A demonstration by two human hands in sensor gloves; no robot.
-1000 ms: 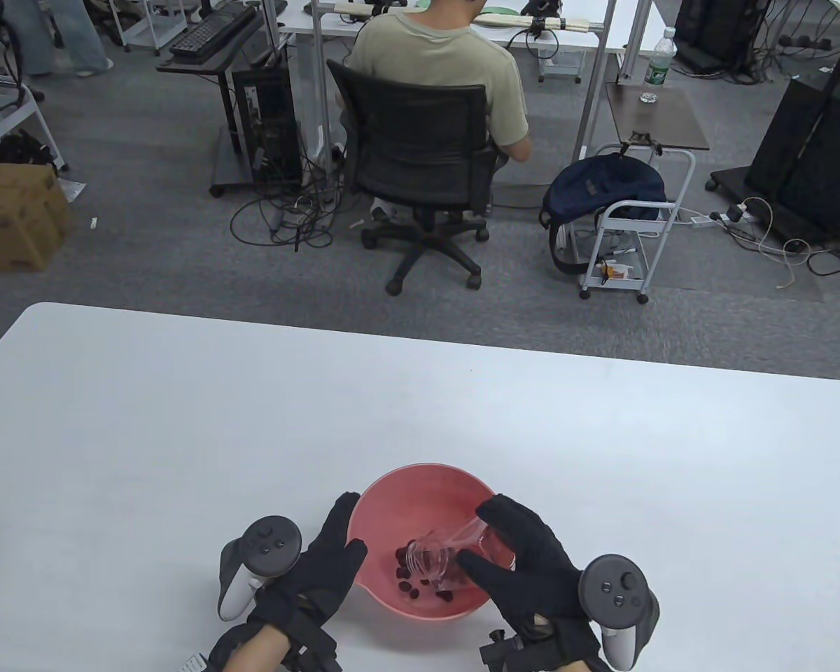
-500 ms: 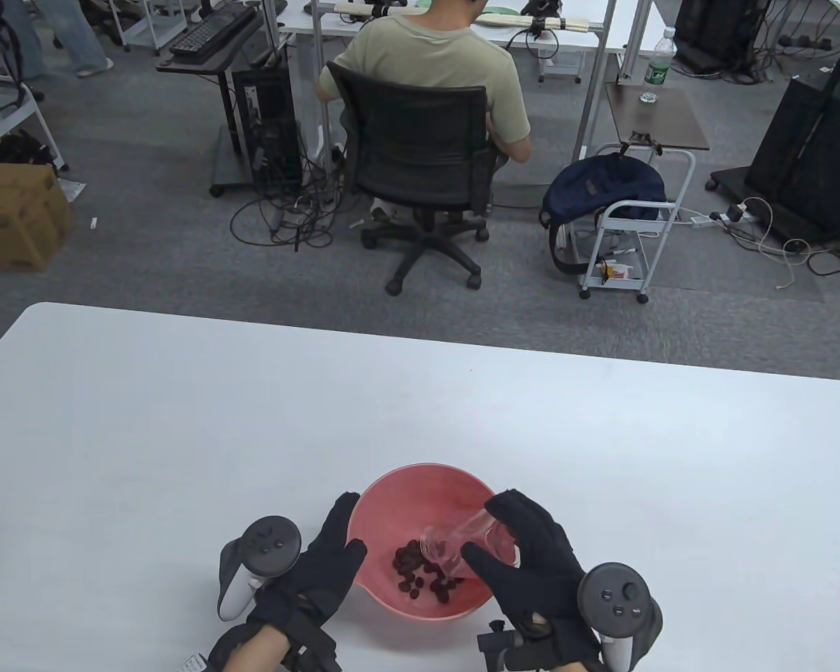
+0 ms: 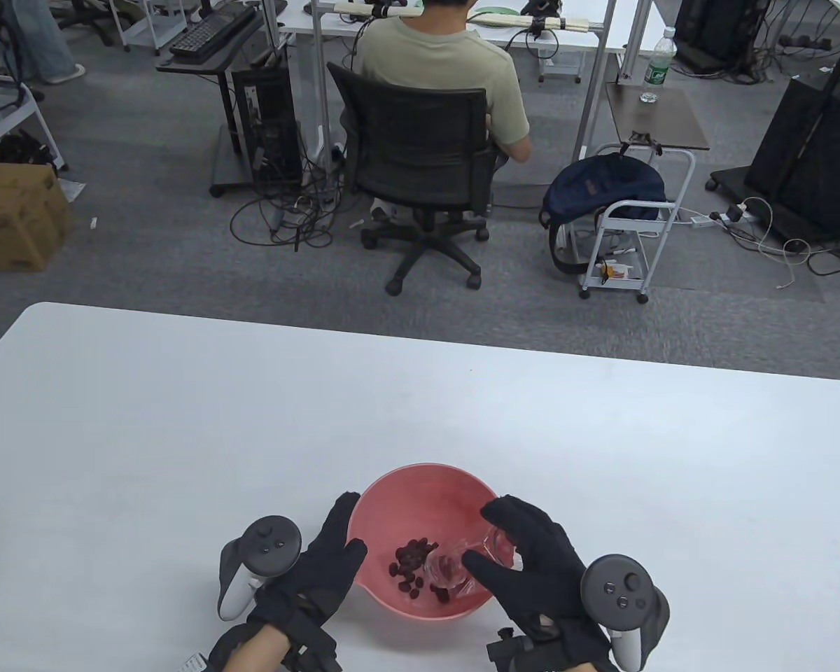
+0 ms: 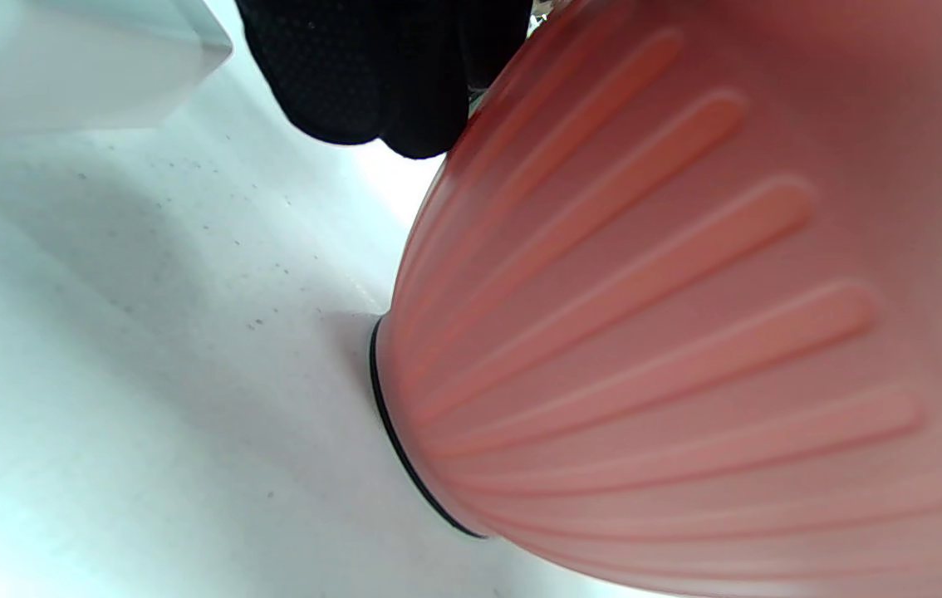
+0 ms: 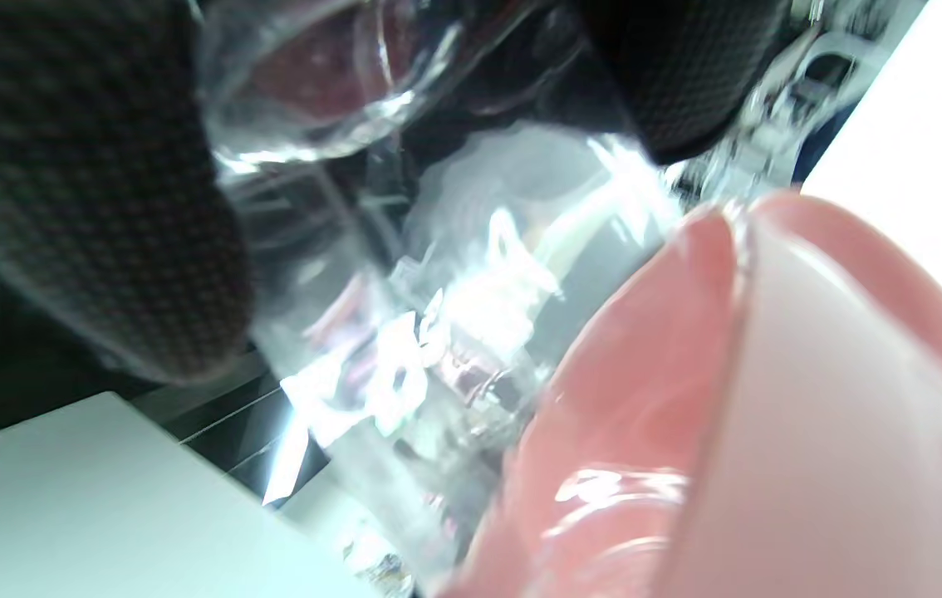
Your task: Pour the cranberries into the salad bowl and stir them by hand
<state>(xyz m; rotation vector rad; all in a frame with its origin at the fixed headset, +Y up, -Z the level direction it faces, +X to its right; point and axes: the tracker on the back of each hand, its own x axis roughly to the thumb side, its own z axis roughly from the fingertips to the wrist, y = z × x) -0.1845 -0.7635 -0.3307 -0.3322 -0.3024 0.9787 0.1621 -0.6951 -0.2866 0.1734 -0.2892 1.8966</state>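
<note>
A pink salad bowl (image 3: 420,490) stands near the table's front edge, with dark cranberries (image 3: 411,556) lying on its bottom. My right hand (image 3: 525,560) grips a clear glass cup (image 3: 462,560), tipped with its mouth down over the bowl's right side. In the right wrist view the glass cup (image 5: 404,274) fills the frame between my fingers (image 5: 89,208), beside the bowl's rim (image 5: 728,274). My left hand (image 3: 322,560) rests with straight fingers against the bowl's left outer wall. The left wrist view shows the bowl's ribbed side (image 4: 670,332) and my fingertips (image 4: 380,75) at its edge.
The white table (image 3: 182,420) stretches wide beyond and to both sides of the bowl. Past its far edge a person sits in a black office chair (image 3: 420,161), with a small cart (image 3: 623,231) and a backpack (image 3: 602,185) on the floor.
The cup has tipped further and dropped lower in the bowl, and more cranberries have fallen out and spread across the bottom. My left hand has stayed against the bowl.
</note>
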